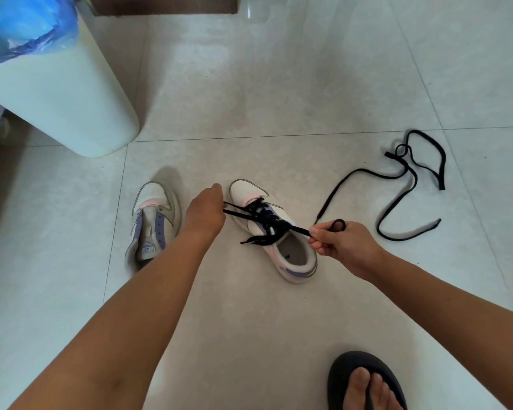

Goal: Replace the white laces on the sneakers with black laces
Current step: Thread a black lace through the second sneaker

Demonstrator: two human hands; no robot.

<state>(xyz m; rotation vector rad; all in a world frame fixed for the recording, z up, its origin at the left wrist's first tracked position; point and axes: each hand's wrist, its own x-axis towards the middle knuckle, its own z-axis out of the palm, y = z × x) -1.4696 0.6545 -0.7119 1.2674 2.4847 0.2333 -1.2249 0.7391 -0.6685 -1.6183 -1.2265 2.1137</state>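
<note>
two sneakers stand on a pale tiled floor (278, 84), toes pointing away from the person. the right sneaker (274, 232) is threaded with a black lace (264, 218) that crisscrosses its eyelets, and it sits slightly turned, its heel swung toward the right. the left hand (205, 211) is closed around one end of that lace just beside the toe, pulling it out to the left side; its fingers are curled under and mostly hidden behind the back of the hand. the right hand (338, 244) pinches the other end between thumb and fingertips at the shoe's collar, with a small loop of lace poking up above the knuckles. the lace runs taut between the two hands across the shoe's tongue. the left sneaker (153, 223) stands just beside the left forearm, with no lace in its eyelets and its tongue showing. a second black lace (397, 184) lies loose on the floor well to the right, curled and looped, one end reaching close to the right hand. a white bin (71, 93) with a blue liner (21, 25) stands at the far left, its base near the toe of the left sneaker. a foot in a dark sandal (364, 383) rests at the lower right edge. open tile stretches ahead of both shoes, and a wide bare patch lies between the forearms nearer the person. a brown edge (163, 4) crosses the top of the view.
</note>
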